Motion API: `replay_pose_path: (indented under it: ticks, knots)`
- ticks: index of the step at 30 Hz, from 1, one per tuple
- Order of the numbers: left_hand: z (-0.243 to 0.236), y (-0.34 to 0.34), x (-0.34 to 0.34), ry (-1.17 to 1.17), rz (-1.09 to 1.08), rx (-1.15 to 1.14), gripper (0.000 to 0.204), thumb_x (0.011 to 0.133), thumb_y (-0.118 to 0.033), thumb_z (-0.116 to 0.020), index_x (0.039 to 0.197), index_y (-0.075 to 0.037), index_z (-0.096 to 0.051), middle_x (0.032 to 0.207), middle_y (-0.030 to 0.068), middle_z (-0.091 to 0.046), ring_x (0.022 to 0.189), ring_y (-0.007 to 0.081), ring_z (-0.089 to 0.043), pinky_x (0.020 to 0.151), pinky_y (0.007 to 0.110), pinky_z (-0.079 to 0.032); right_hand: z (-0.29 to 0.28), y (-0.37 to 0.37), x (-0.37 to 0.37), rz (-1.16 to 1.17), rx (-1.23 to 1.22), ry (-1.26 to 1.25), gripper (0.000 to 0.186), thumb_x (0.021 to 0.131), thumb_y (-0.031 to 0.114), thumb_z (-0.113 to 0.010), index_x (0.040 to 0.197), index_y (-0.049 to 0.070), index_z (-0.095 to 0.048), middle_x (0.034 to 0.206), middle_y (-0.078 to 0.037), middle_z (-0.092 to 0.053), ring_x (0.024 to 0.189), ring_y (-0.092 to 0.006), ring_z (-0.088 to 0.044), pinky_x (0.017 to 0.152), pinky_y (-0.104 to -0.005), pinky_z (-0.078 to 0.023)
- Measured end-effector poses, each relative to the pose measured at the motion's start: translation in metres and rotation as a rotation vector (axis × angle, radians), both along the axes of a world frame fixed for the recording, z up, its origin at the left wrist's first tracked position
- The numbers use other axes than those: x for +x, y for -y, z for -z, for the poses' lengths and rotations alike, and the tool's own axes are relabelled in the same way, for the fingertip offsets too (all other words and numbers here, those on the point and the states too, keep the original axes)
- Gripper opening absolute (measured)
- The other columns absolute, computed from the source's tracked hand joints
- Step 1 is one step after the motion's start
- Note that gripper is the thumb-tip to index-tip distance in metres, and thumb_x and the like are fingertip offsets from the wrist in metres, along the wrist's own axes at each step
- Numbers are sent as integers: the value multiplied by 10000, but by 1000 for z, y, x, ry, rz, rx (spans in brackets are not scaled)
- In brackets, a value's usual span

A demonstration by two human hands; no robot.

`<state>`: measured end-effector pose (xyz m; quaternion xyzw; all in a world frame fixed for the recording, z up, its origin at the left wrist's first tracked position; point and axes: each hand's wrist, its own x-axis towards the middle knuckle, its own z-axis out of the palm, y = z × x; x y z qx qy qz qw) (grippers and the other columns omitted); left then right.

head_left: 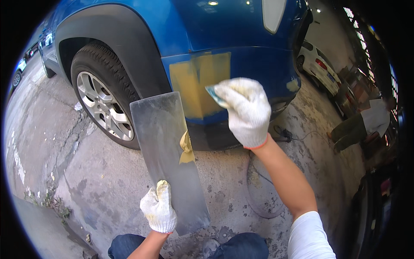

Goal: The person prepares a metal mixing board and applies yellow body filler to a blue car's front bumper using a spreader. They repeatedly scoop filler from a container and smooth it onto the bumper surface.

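Observation:
My left hand (158,208), in a white knit glove, grips the edge of a long grey mixing board (157,129), thumb on top. A dab of tan body filler (186,148) sits at the board's right edge. My right hand (246,108), gloved too, is closed on a small greenish filler spreader (214,95), most of it hidden by the fingers. It is held up before a blue car (246,58), whose rear corner carries a rough yellow filler patch (202,82). From this view I cannot tell whether the spreader touches the patch.
A wheel (103,103) under a dark arch trim stands left of the board. A hose (252,198) curls on the concrete floor to the right. Farther right are a white car (317,64) and another person (366,123) bending. My knees (243,248) are at the lower edge.

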<state>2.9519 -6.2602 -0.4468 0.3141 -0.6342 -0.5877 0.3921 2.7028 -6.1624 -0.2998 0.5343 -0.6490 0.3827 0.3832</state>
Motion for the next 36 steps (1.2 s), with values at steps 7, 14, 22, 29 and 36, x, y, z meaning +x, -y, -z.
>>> replay_pose_path:
  ticks: [7,14,22,29,36]
  knots:
    - [1,6,0,4,30,13,471,1038,-221,-714,672,19,-541,539,60,-424,561,135,-346,511,392,-305,-42,42,-7,22,-38,-532,290,700,-56,-761,958,63,-816,898,-67,-777,827,-265,-732,779,-389,-573]
    - [4,8,2,-16,97,61,365,1034,-199,-715,774,40,-623,602,59,-497,580,138,-416,544,361,-359,-33,44,-9,49,1,-520,292,694,-65,-750,930,90,-823,895,-66,-787,853,-257,-741,823,-379,-571]
    - [9,11,0,-16,91,95,347,1019,-158,-708,740,32,-626,559,95,-502,524,164,-445,513,382,-342,5,19,-6,37,118,-454,300,664,-42,-759,932,84,-804,918,-63,-778,860,-268,-731,801,-398,-564]
    - [9,8,-2,61,22,-46,342,1026,-159,-705,775,64,-641,569,110,-517,536,162,-446,519,385,-352,37,-6,-3,16,214,-389,316,632,4,-770,939,78,-790,928,-59,-771,846,-260,-723,790,-401,-548]
    - [4,3,1,44,6,-20,342,1030,-165,-713,794,75,-653,579,126,-533,538,183,-444,529,388,-364,69,-23,-8,33,242,-340,302,658,9,-772,948,87,-800,953,-38,-765,905,-250,-718,829,-420,-557]
